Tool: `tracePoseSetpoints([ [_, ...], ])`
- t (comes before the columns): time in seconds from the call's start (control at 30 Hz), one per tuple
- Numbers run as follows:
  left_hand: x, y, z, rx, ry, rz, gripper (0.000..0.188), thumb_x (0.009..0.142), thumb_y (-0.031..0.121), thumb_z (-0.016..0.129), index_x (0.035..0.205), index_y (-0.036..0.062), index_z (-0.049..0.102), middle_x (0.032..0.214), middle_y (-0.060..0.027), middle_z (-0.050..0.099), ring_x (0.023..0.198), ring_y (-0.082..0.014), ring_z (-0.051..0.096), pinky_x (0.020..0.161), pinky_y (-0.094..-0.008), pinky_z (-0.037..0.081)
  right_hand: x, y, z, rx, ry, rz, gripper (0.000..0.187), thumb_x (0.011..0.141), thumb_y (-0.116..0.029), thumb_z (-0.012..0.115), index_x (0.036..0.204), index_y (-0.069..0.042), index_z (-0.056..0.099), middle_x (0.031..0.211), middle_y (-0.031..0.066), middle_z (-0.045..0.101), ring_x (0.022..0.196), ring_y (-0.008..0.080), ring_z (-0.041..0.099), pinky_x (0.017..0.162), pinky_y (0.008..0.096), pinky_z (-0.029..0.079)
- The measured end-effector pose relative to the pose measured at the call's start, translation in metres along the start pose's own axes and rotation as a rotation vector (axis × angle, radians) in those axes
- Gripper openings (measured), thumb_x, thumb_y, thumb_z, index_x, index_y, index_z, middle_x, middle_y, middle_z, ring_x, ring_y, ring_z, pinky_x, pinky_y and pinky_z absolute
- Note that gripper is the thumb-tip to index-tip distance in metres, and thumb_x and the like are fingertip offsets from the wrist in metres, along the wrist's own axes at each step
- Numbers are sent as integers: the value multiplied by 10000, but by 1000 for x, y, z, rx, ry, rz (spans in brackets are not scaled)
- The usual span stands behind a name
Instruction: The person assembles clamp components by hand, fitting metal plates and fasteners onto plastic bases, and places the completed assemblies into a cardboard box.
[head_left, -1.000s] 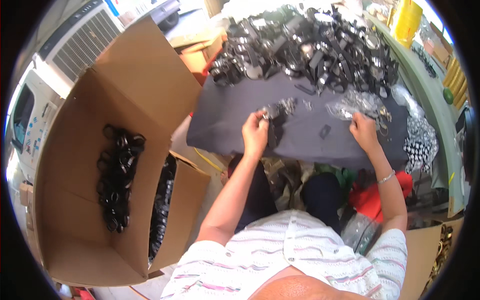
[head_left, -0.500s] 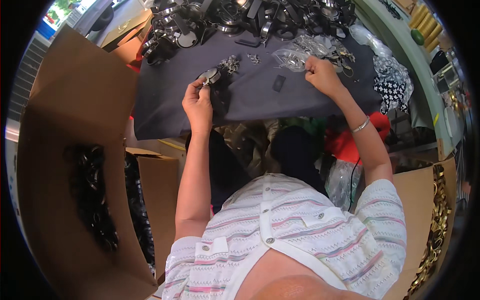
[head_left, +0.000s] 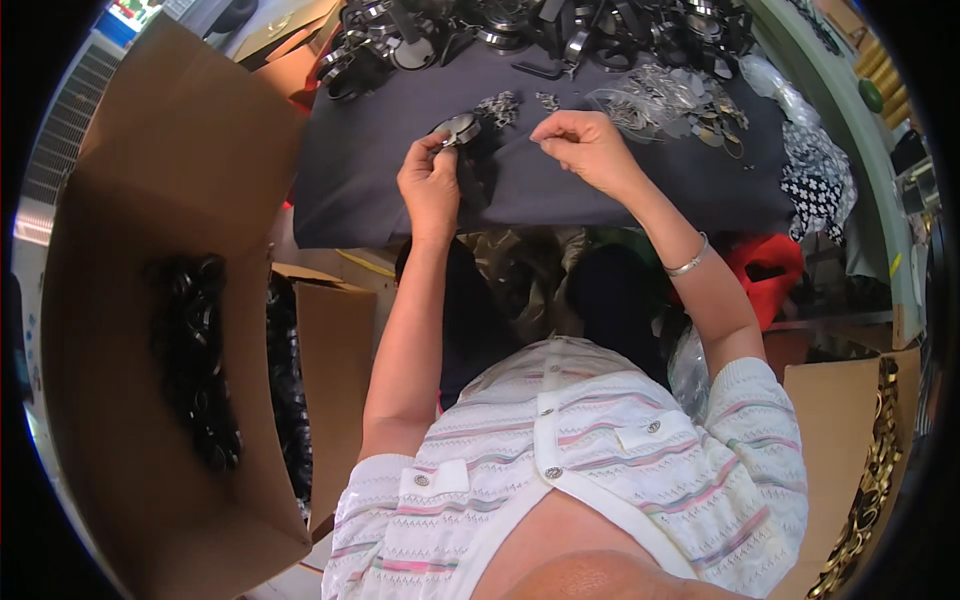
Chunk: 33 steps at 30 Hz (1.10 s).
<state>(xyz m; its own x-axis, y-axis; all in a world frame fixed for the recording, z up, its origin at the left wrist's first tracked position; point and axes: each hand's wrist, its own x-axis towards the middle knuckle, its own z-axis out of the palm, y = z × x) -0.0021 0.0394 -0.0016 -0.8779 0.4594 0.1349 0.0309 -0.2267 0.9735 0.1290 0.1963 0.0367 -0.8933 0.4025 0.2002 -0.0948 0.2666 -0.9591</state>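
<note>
I see the left hand (head_left: 430, 195) clamped on a round silver-and-black watch-like piece (head_left: 462, 129) over the dark surface (head_left: 355, 185), just left of upper centre; the right hand (head_left: 595, 155), at upper centre, has thumb and forefinger drawn together; I cannot tell whether they pinch anything. Small metal parts (head_left: 498, 107) lie just beyond the piece; dark strapped pieces (head_left: 500, 35) heap along the top edge.

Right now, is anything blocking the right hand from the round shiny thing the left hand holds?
Nothing visible stands between the right hand and the round shiny thing; small metal bits lie just beyond the gap.
</note>
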Motion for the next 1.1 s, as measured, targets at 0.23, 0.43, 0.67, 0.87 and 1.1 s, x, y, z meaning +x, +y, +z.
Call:
tracePoseSetpoints([
  [0.23,1,-2,-5,61,21,-22,154,857,79,501,990,30,562,711,-65,614,514,-118,576,413,-209,433,33,7,52,-71,-17,-159,76,796,-18,572,848,-8,627,626,-33,532,537,32,463,469,187,368],
  [0.43,-1,1,-4,68,40,15,140,850,72,508,961,32,582,695,-9,582,513,-64,532,420,-183,389,42,13,64,-80,-30,-181,68,795,-7,570,836,0,625,646,-27,542,570,25,462,494,187,365],
  [0.67,-2,6,-2,63,48,-17,134,843,70,518,945,32,596,683,17,559,521,-32,471,429,-178,372,44,16,64,-137,-18,-237,55,786,10,572,821,17,614,675,-6,575,598,48,490,541,201,406],
  [0.87,3,-5,-5,124,59,41,134,840,67,519,941,21,593,685,4,571,514,-45,500,423,-183,379,49,9,63,-234,13,-406,62,776,21,581,836,15,588,689,13,588,603,84,541,545,213,429],
  [1.1,5,-10,-7,95,57,49,135,840,71,522,942,19,593,689,-4,578,509,-45,492,421,-183,371,54,5,70,294,-56,180,105,752,30,601,854,13,583,691,18,586,585,80,529,543,192,427],
])
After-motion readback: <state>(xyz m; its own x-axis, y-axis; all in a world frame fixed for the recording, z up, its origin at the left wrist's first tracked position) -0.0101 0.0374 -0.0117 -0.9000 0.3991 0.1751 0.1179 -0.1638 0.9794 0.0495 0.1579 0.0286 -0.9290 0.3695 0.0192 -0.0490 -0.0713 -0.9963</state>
